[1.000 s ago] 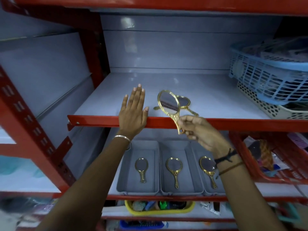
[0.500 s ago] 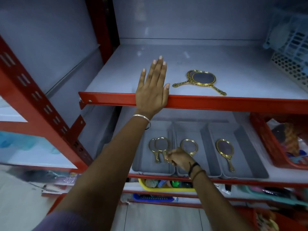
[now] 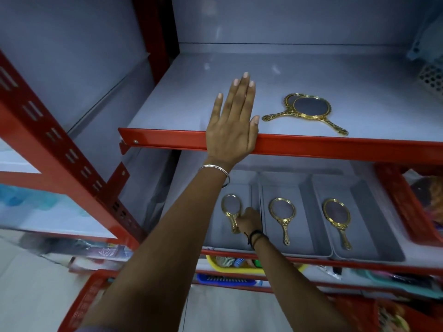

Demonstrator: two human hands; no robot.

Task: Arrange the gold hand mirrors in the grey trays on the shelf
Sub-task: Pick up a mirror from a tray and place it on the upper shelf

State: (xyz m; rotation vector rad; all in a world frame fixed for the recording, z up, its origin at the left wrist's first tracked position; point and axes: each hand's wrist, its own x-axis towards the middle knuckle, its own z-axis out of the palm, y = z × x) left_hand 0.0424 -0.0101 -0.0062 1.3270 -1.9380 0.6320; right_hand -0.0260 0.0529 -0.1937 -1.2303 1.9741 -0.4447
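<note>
My left hand (image 3: 233,121) lies flat and open on the red front edge of the upper shelf (image 3: 335,146). Two gold hand mirrors (image 3: 311,107) overlap on that shelf, to the right of the hand. Below stand three grey trays side by side. My right hand (image 3: 249,220) is down in the left tray (image 3: 223,240), fingers curled at the handle of a gold mirror (image 3: 231,208) lying there. The middle tray (image 3: 306,236) holds one mirror (image 3: 281,212). The right tray (image 3: 374,236) holds another mirror (image 3: 336,216). My left forearm hides the left tray's left part.
A red basket (image 3: 395,207) with goods stands right of the trays. Under them sit a yellow basket (image 3: 211,262) and a blue one (image 3: 223,281). A red slotted upright (image 3: 60,152) runs down the left. Pale baskets (image 3: 431,75) are at the upper shelf's right end.
My right hand carried a gold mirror from in front of the upper shelf down into the left grey tray and lowered it flat. My left hand stayed on the shelf edge.
</note>
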